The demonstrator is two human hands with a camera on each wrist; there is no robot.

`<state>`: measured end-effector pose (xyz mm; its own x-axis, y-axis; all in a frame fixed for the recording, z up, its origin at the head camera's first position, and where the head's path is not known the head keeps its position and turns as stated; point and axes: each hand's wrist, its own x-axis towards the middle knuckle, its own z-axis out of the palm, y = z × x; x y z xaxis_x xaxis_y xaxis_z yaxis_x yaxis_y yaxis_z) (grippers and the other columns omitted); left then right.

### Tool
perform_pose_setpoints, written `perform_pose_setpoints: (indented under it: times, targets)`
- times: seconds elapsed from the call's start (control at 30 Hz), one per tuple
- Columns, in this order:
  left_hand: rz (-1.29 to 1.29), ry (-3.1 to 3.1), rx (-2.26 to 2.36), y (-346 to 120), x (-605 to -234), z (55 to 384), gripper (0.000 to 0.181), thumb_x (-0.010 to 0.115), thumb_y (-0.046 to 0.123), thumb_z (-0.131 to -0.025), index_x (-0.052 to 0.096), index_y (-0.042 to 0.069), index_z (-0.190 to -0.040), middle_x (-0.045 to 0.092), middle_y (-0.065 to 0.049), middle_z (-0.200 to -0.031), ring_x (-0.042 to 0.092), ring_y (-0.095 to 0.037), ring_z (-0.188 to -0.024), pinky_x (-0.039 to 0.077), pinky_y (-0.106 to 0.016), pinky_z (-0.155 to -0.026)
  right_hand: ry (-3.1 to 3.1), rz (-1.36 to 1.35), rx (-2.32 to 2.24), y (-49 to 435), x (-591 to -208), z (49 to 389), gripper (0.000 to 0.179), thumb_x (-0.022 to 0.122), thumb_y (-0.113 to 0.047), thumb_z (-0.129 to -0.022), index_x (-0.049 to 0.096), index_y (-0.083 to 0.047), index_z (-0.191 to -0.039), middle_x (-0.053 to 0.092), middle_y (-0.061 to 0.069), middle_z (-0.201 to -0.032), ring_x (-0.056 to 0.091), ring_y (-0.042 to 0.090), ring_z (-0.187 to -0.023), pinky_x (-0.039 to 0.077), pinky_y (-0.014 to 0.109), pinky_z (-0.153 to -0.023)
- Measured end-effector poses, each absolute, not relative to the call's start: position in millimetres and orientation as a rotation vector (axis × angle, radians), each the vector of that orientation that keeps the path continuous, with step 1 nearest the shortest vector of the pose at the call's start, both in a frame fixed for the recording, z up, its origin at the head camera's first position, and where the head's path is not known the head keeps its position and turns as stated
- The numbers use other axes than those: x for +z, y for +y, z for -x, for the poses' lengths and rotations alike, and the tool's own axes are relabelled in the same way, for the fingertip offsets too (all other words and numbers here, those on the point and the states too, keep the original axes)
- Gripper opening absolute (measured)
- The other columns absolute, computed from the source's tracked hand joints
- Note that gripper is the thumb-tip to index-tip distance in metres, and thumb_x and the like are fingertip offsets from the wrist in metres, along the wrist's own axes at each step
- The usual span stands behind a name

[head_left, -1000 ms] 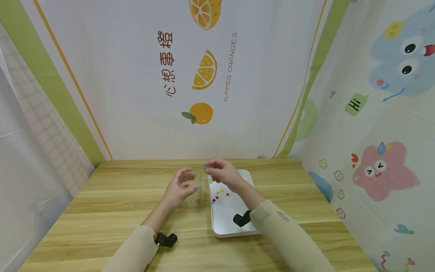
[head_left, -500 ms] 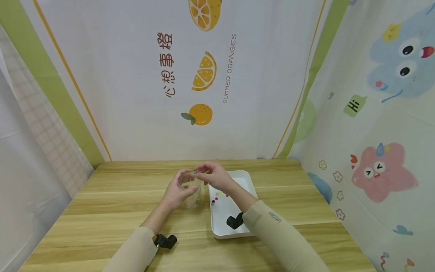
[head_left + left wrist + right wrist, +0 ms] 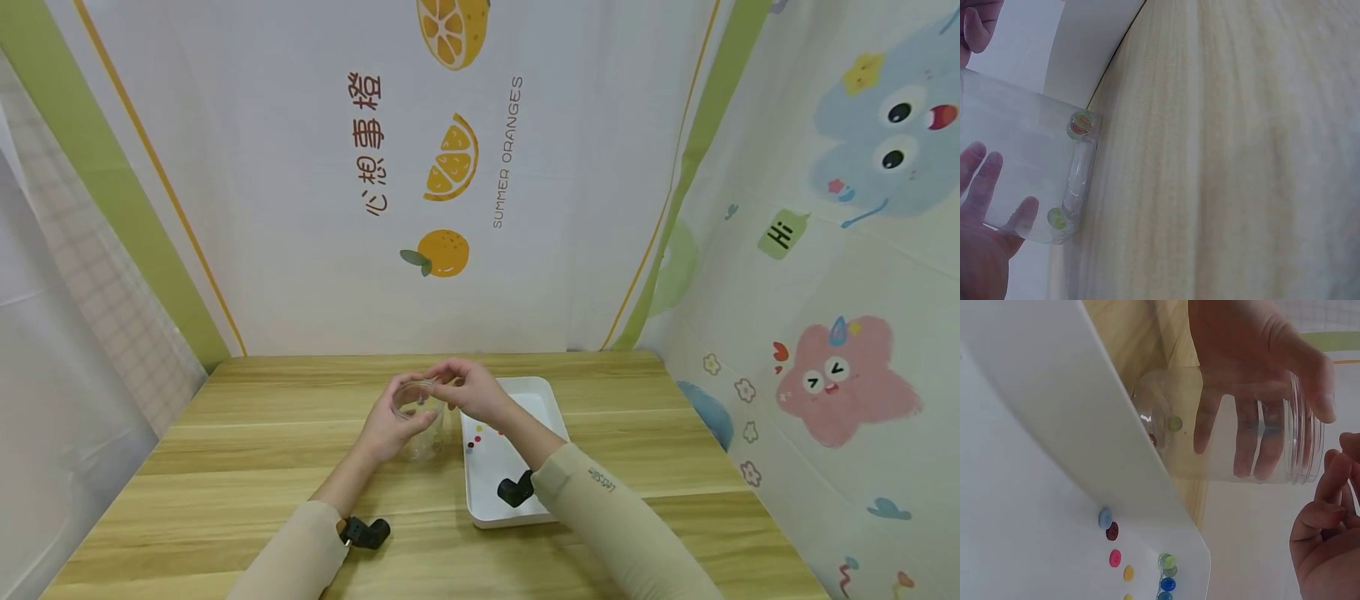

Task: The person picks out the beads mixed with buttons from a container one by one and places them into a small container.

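Note:
My left hand (image 3: 386, 427) grips a clear plastic jar (image 3: 424, 446) round its side, fingers and thumb spread about the wall. Two glass marbles, one with a reddish swirl (image 3: 1080, 124) and one yellow-green (image 3: 1057, 218), lie at the jar's bottom. Over the jar's open mouth is my right hand (image 3: 476, 396), its fingertips near the rim and nothing visible between them. Inside the jar, just below the mouth, a small bluish marble (image 3: 422, 401) is in the air; the right wrist view shows it as a dark blurred streak.
A white tray (image 3: 491, 500) lies right of the jar. It holds buttons: light blue (image 3: 1105, 518), maroon (image 3: 1112, 531), pink (image 3: 1115, 558) and yellow (image 3: 1129, 573). Several marbles, including a blue marble (image 3: 1167, 584), sit along its far edge. Wood table (image 3: 225, 467) surrounds it; a curtain hangs behind.
My right hand has moved left from above the tray to the jar's mouth and let go of the bluish marble, which is now inside the jar. The left hand has stayed in place.

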<state>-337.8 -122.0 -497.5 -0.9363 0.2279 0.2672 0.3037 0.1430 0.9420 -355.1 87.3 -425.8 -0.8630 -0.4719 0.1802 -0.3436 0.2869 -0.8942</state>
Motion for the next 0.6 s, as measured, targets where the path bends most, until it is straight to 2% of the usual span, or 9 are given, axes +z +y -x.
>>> perform_pose_setpoints:
  times: [0.03,0.1,0.2,0.27,0.33,0.43,0.6]
  targets:
    - [0.541,-2.329,-1.946,-122,-498,338,0.066,0.08,0.013,-0.098,0.046,0.01,-0.154,0.064,-0.024,-0.15,0.056,-0.041,-0.146,0.043,-0.068,-0.121,2.422,0.765,-1.639,88,-426,355,0.024,0.072,-0.014,-0.105,0.076,-0.008,-0.128,0.075,0.009,-0.109,0.067,0.024,-0.082,0.061,0.039,-0.077]
    - [0.542,-2.331,-1.947,-123,-498,338,0.066,0.08,0.012,-0.098,0.046,0.009,-0.155,0.064,-0.024,-0.151,0.056,-0.041,-0.146,0.043,-0.069,-0.122,2.414,0.75,-1.656,89,-427,356,0.026,0.074,-0.016,-0.104,0.075,-0.009,-0.129,0.075,0.008,-0.111,0.07,0.032,-0.086,0.059,0.032,-0.075]
    - [0.545,-2.335,-1.952,-123,-498,338,0.067,0.08,0.012,-0.098,0.045,0.009,-0.155,0.063,-0.025,-0.152,0.056,-0.042,-0.146,0.042,-0.069,-0.122,2.4,0.717,-1.69,91,-429,358,0.033,0.077,-0.021,-0.103,0.073,-0.012,-0.135,0.074,0.008,-0.115,0.071,0.031,-0.088,0.061,0.037,-0.078]
    - [0.544,-2.332,-1.961,-123,-498,338,0.067,0.08,0.012,-0.097,0.045,0.01,-0.155,0.062,-0.027,-0.152,0.056,-0.043,-0.146,0.041,-0.069,-0.122,2.384,0.695,-1.715,93,-430,359,0.039,0.078,-0.024,-0.103,0.07,-0.014,-0.139,0.073,0.009,-0.118,0.072,0.029,-0.088,0.061,0.037,-0.078]
    - [0.547,-2.333,-1.96,-123,-498,338,0.068,0.08,0.012,-0.097,0.045,0.01,-0.155,0.061,-0.029,-0.153,0.056,-0.043,-0.146,0.041,-0.069,-0.122,2.372,0.676,-1.737,96,-431,360,0.043,0.078,-0.025,-0.102,0.068,-0.015,-0.142,0.072,0.008,-0.119,0.07,0.018,-0.084,0.06,0.039,-0.078]
    - [0.552,-2.322,-1.959,-123,-498,338,0.068,0.08,0.011,-0.097,0.046,0.01,-0.155,0.059,-0.032,-0.153,0.055,-0.044,-0.146,0.042,-0.069,-0.122,2.357,0.655,-1.765,99,-431,362,0.044,0.079,-0.023,-0.102,0.067,-0.015,-0.143,0.072,0.008,-0.118,0.069,0.017,-0.083,0.057,0.032,-0.074]
    - [0.567,-2.309,-1.951,-122,-499,339,0.07,0.08,0.009,-0.096,0.044,0.006,-0.156,0.058,-0.034,-0.154,0.055,-0.046,-0.146,0.042,-0.071,-0.121,2.355,0.633,-1.781,105,-431,363,0.045,0.079,-0.02,-0.101,0.067,-0.014,-0.144,0.073,0.008,-0.119,0.067,0.024,-0.082,0.054,0.026,-0.069]
